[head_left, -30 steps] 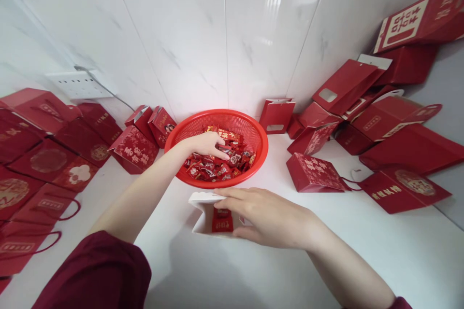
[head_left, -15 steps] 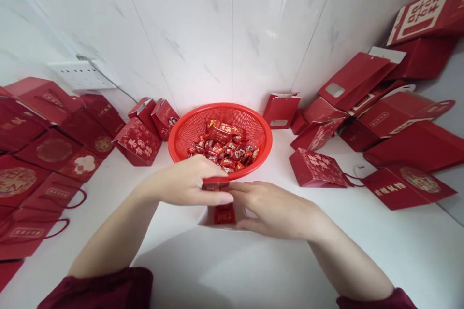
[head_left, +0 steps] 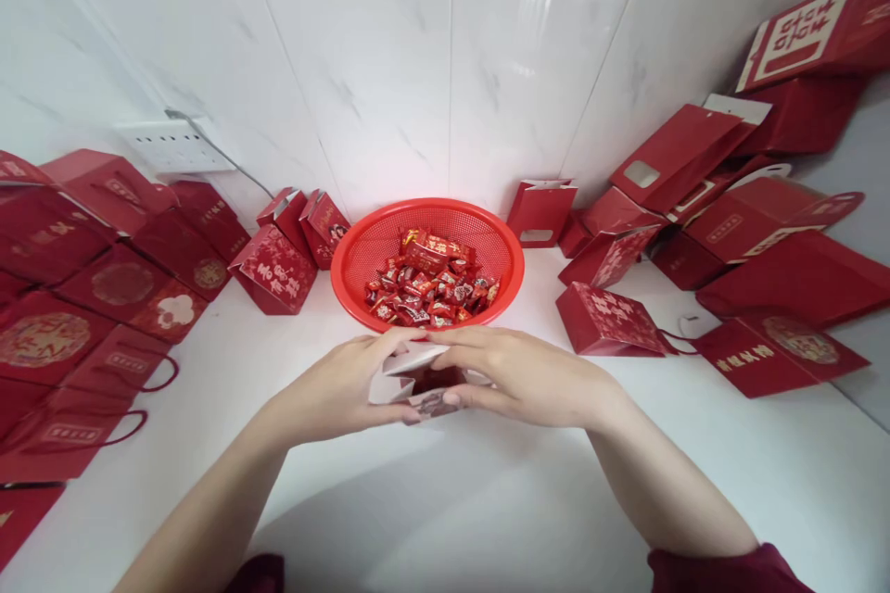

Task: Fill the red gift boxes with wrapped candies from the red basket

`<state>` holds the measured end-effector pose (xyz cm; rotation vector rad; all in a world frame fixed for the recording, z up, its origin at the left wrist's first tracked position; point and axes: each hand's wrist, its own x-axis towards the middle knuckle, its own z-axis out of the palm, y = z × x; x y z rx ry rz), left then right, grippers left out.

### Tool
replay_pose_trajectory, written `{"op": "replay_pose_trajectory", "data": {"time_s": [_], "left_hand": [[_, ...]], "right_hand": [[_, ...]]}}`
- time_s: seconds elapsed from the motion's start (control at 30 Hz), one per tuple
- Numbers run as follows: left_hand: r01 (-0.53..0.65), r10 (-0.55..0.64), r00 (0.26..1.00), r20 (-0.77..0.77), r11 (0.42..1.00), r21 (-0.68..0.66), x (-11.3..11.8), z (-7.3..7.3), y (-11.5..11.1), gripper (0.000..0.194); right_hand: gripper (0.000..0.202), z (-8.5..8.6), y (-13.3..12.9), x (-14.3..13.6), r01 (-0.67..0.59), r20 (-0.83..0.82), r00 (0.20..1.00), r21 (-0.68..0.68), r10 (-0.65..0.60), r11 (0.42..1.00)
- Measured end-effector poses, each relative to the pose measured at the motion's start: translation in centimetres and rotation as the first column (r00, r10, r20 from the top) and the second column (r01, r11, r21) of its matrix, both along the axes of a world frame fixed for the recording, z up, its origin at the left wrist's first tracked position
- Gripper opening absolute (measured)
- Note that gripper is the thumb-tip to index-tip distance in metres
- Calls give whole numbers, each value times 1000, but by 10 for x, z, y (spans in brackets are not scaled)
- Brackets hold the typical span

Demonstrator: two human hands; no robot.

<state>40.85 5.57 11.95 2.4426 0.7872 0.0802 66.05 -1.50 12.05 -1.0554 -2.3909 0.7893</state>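
Observation:
A small gift box (head_left: pixel 423 355) with white inner flaps stands between my hands, its top open. My left hand (head_left: pixel 340 389) grips its left side, thumb on the near flap and fingers behind. My right hand (head_left: pixel 521 375) holds the right side the same way, thumb on the near edge. Something dark red shows in the box's shadowed inside; I cannot make out what. Just beyond my fingers sits a red plastic basket (head_left: pixel 348 264) holding many red-wrapped candies (head_left: pixel 435 287). The box's outer walls are mostly hidden by my hands.
Red gift boxes (head_left: pixel 115 283) are stacked at the left, and a floral one (head_left: pixel 273 269) stands beside the basket. More red boxes (head_left: pixel 737 222) pile up at the right. A tiled wall (head_left: pixel 389 65) with a socket panel (head_left: pixel 173 148) closes off the back.
The red packet in my left hand has left my fingers. That hand has come down onto the box's left side, and my right hand has closed on the other side.

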Motion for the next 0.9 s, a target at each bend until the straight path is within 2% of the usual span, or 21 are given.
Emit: {"op": "replay_pose_trajectory", "data": {"time_s": [0.1,0.17,0.23,0.37,0.47,0.57,0.67,0.77,0.83,0.9], "left_hand": [[-65,65,998,3,998,-14,-1,-9,-4,44],[-45,45,999,13,999,-14,0,-12,-6,30],[-11,12,1000,12,999,-34,2,-15,-6,24],[28,-31,999,-21,990,-139,6,-20,-5,28],[4,-10,999,-33,985,-173,4,-24,-4,36],[-44,48,999,12,979,-201,0,-29,-1,51],[-23,63,992,106,940,-341,-3,-32,4,58],[93,-32,987,157,912,-398,-6,-29,7,45],[156,-114,985,132,915,-372,-7,-26,7,35],[170,-146,985,95,925,-340,-8,-24,7,33]], "right_hand": [[43,-5,-1,-1,25,-12,1000,7,-25,1000],[55,-11,-2,-2,119,20,993,22,-119,993],[61,-17,-2,-4,185,59,981,39,-187,982],[60,-20,-1,-8,185,75,978,102,-193,977],[57,-17,-2,-9,200,-18,980,121,-200,972],[54,-14,-5,-9,197,-103,977,113,-186,974],[55,-12,-8,-10,133,-107,987,114,-121,985],[53,-11,-9,-12,66,-77,995,73,-61,995],[50,-9,-8,-14,9,-43,999,5,-9,1000],[41,-8,-7,-14,-9,-31,999,-39,8,999]]}}
